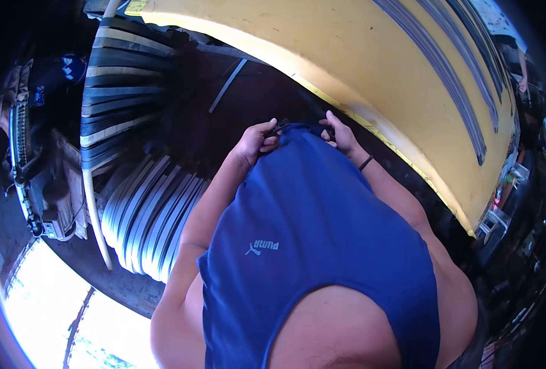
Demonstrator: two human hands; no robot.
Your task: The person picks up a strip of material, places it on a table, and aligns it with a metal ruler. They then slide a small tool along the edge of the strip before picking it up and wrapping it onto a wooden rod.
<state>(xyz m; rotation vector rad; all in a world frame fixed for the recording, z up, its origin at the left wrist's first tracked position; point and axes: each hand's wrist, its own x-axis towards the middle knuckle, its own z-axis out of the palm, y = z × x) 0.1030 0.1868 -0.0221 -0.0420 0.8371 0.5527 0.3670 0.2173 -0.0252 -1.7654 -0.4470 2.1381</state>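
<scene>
Both hands are held out in front of my waist, at the lower end of the blue sleeveless shirt (322, 209). My left hand (259, 142) is closed, thumb pointing forward, with a small dark piece at its fingertips. Level with it on the other side, my right hand (342, 135) has its fingers curled in and the thumb up, close to the edge of the yellow-topped table (347, 55). Something dark shows by its fingers too; I cannot tell what either hand grips. A thin dark band circles the right wrist.
Long grey strips (445, 80) lie across the yellow top. To my left, bundled dark and tan strips (125, 92) hang by a pale curved rail (88, 203), above a row of pale strips (150, 215). A thin bar (227, 86) lies on the dark floor ahead.
</scene>
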